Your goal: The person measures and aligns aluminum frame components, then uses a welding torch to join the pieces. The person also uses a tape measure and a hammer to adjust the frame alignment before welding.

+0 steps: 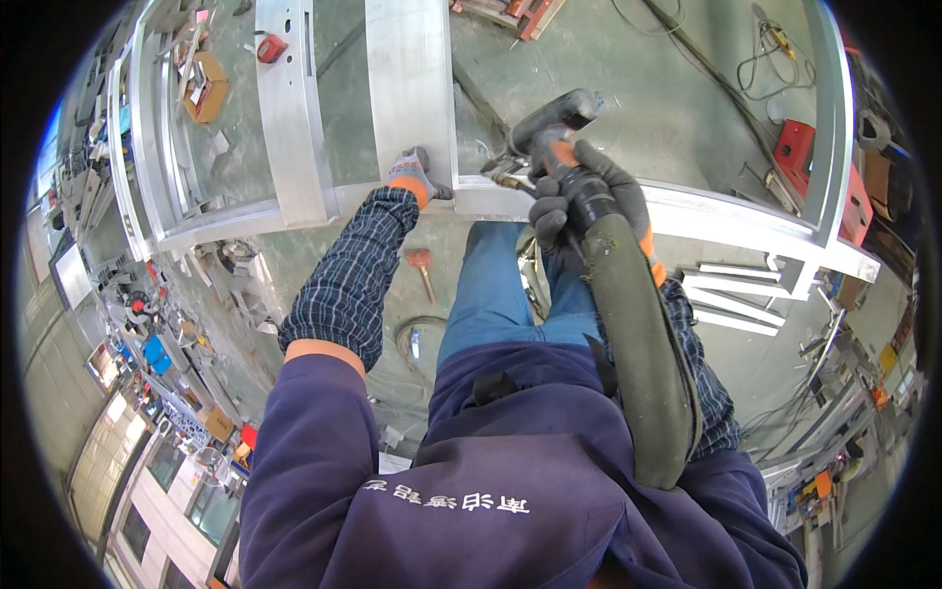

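My left hand (420, 177), in a grey work glove with an orange cuff, grips a wide aluminium profile (410, 83) near where it meets the frame's near rail (491, 200). Its thumb points right along the metal, apart from the other fingers. Wrapped round a black and orange welding gun (567, 162) is my gloved right hand (628, 191). The gun's narrow tip (506, 169) points left, just above the rail and to the right of the profile. A thick green fabric-sleeved hose (638, 344) runs from the gun back over my right forearm.
A second profile (289, 108) crosses the frame further left, with a red tape measure (271, 47) on it. A red-headed hammer (421, 262) lies on the floor by my legs. Loose metal strips (731, 299), cables (775, 54) and a red metal piece (795, 147) are on the right.
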A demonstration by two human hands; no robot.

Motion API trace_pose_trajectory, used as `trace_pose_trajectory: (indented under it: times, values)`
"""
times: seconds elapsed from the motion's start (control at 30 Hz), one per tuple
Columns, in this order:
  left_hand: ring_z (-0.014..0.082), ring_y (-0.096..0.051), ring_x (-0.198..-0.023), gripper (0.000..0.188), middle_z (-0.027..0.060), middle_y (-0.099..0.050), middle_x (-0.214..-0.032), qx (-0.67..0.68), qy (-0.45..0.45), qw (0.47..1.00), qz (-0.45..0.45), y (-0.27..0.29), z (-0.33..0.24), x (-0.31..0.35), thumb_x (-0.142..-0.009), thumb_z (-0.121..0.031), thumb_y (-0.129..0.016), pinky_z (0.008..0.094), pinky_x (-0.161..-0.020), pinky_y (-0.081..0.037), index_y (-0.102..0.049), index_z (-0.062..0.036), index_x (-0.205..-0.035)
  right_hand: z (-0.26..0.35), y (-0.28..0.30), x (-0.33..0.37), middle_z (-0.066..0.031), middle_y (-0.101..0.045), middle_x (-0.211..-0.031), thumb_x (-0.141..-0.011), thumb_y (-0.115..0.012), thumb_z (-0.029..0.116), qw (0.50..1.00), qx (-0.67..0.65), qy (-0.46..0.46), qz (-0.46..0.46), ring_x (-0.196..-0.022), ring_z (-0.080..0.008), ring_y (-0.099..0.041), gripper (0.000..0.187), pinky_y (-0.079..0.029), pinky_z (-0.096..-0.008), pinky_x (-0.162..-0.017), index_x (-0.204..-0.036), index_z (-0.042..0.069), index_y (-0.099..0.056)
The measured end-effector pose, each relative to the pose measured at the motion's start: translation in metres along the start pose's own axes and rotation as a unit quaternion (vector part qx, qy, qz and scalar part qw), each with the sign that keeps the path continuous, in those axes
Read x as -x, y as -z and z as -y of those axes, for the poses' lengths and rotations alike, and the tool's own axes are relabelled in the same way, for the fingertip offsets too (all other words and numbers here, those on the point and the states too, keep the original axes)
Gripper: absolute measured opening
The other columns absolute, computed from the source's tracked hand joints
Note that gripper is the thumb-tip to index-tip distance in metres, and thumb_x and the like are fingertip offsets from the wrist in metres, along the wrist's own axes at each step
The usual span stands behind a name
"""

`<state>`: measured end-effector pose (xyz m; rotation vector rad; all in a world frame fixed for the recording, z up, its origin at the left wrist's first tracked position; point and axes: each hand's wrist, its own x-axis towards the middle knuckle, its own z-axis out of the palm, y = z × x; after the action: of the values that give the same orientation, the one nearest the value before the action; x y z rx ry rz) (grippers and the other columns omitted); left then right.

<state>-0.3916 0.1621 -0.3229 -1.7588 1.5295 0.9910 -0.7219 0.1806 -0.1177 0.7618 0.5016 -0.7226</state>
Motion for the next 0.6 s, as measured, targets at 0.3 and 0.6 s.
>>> trace_pose_trajectory:
  times: [0.3, 0.6]
  values:
    - [0.0419, -0.019, -0.158, 0.11, 0.0263, -0.021, -0.169, -0.071, 0.078, 0.976, -0.19, -0.107, -0.055, 0.09, -0.083, -0.05, -0.072, 0.0487, -0.129, -0.018, -0.021, 0.0066, -0.162, 0.016, 0.011, -0.003, -0.0144, -0.064, -0.089, -0.102, -0.063, 0.038, 0.998, -0.047, 0.012, 0.031, -0.073, -0.0229, -0.062, 0.042, -0.056, -0.0372, -0.065, -0.111, -0.003, -0.058]
    - [0.042, -0.016, -0.16, 0.12, 0.0246, -0.014, -0.172, 0.084, 0.143, 0.964, -0.209, -0.135, -0.105, 0.093, -0.074, -0.041, -0.077, 0.0484, -0.129, -0.016, -0.013, 0.0038, -0.165, 0.021, 0.002, -0.013, -0.0139, -0.064, -0.089, -0.103, -0.061, 0.038, 0.999, -0.042, 0.021, 0.007, -0.073, -0.0231, -0.062, 0.042, -0.056, -0.0357, -0.065, -0.109, -0.003, -0.059]
